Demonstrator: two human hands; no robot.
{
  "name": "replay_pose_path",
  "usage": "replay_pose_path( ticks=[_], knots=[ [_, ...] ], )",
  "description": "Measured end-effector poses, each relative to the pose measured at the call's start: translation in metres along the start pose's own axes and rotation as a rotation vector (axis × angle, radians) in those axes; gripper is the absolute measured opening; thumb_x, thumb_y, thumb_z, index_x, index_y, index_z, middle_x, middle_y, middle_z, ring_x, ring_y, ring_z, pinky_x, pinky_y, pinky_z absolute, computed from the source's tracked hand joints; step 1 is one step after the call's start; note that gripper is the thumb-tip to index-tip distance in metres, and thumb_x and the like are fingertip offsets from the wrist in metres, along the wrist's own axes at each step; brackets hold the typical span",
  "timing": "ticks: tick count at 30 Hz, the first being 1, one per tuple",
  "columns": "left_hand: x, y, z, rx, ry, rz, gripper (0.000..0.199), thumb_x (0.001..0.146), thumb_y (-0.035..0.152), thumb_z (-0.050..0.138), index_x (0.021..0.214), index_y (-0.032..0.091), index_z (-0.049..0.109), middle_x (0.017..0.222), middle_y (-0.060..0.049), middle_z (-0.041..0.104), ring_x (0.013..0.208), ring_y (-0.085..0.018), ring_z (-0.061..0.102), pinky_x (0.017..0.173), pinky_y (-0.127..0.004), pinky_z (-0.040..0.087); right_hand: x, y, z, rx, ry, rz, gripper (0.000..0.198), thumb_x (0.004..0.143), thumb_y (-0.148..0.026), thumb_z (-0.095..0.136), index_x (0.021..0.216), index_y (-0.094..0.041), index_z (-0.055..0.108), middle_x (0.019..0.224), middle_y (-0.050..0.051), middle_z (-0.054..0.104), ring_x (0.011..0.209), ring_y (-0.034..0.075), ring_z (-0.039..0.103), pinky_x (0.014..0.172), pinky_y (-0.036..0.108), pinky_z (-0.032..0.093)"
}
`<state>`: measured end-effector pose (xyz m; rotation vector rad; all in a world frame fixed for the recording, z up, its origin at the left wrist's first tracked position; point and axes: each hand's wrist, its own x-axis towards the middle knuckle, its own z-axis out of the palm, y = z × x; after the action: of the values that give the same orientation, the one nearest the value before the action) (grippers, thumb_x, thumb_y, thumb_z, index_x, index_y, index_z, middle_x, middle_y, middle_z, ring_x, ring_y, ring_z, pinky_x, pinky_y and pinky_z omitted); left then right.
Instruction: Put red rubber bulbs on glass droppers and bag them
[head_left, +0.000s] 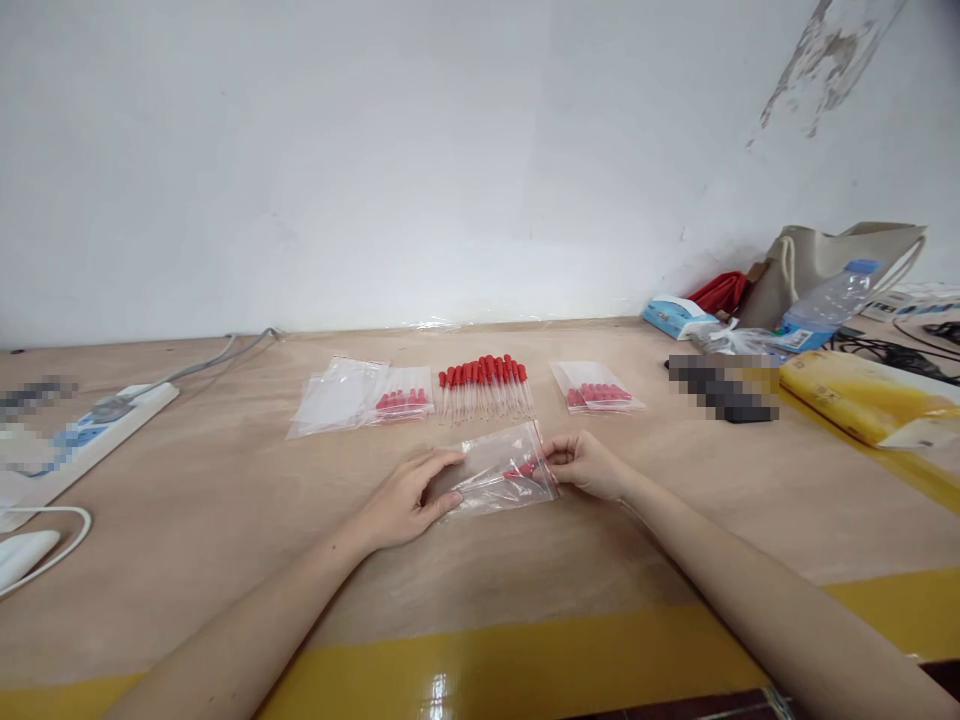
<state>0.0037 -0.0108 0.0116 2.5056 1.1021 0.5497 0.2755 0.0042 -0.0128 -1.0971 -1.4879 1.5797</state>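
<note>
— Fingers first: how did mine sit on that bag?

— Your left hand (405,497) lay flat-curved over the left end of the clear zip bag (501,473), thumb beneath its lower edge and fingertips (448,461) on top, pressing it to the wooden table (225,500). Your right hand (589,465) was pinched closed on the bag's right edge, thumb and forefinger meeting on the plastic.

— And where was the bag itself?

— It rested on the table between your two hands, tilted a little, with at least one red-capped dropper (521,468) inside near your right hand.

— What lay beyond it?

— Just behind the bag you had a loose row of red-capped droppers (486,385). To its left sat a filled bag (403,396) overlapping a stack of empty bags (337,397); to its right, another filled bag (598,387).

— Anything at the edges?

— A white power strip (112,415) stood well off to your left, and to your right you had a water bottle (829,303), a beige tote (832,255) and a yellow packet (862,397).
</note>
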Motion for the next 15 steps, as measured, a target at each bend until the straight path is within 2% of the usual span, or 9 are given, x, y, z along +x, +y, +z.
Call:
replay_pose_path(
  ticks=[4,6,9,11,15],
  knots=[
    [0.001,-0.002,0.001,-0.004,-0.003,0.046,0.035,0.085,0.036,0.045,0.118,0.025,0.049,0.121,-0.004,0.051,0.112,-0.021,0.046,0.095,-0.038,0.038,-0.002,-0.004,-0.006,-0.089,-0.087,-0.056,0.017,0.061,-0.028,0.068,0.071,-0.015,0.066,0.076,0.001,0.066,0.067,0.011,0.058,0.064,0.024,0.044],
    [0.001,-0.003,0.002,0.000,-0.020,0.061,0.032,0.086,0.035,0.044,0.116,0.026,0.053,0.122,-0.004,0.050,0.113,-0.020,0.045,0.096,-0.037,0.037,-0.002,-0.008,-0.011,-0.179,-0.039,-0.029,0.009,0.061,-0.022,0.065,0.067,-0.015,0.063,0.067,0.000,0.064,0.060,0.010,0.056,0.059,0.022,0.043],
    [0.002,-0.004,0.002,0.036,-0.060,0.074,0.030,0.088,0.035,0.041,0.113,0.030,0.056,0.124,-0.003,0.048,0.114,-0.019,0.043,0.098,-0.037,0.035,0.004,-0.014,-0.021,-0.325,0.167,0.049,0.007,0.063,-0.016,0.059,0.070,-0.016,0.057,0.053,-0.004,0.055,0.048,0.009,0.050,0.048,0.020,0.039],
    [0.002,-0.004,0.002,0.068,-0.085,0.093,0.030,0.089,0.035,0.040,0.114,0.032,0.055,0.126,-0.002,0.046,0.116,-0.020,0.041,0.098,-0.040,0.033,0.015,-0.018,-0.026,-0.461,0.326,0.045,0.010,0.066,-0.017,0.055,0.076,-0.016,0.055,0.054,-0.003,0.055,0.047,0.009,0.051,0.046,0.020,0.039],
    [0.003,-0.005,0.002,0.100,-0.092,0.114,0.031,0.088,0.036,0.040,0.116,0.033,0.053,0.128,-0.002,0.045,0.118,-0.022,0.038,0.098,-0.043,0.031,0.054,-0.025,-0.028,-0.832,0.575,0.027,0.015,0.067,-0.018,0.055,0.082,-0.015,0.056,0.074,0.004,0.063,0.069,0.013,0.058,0.062,0.021,0.043]
  ],
)
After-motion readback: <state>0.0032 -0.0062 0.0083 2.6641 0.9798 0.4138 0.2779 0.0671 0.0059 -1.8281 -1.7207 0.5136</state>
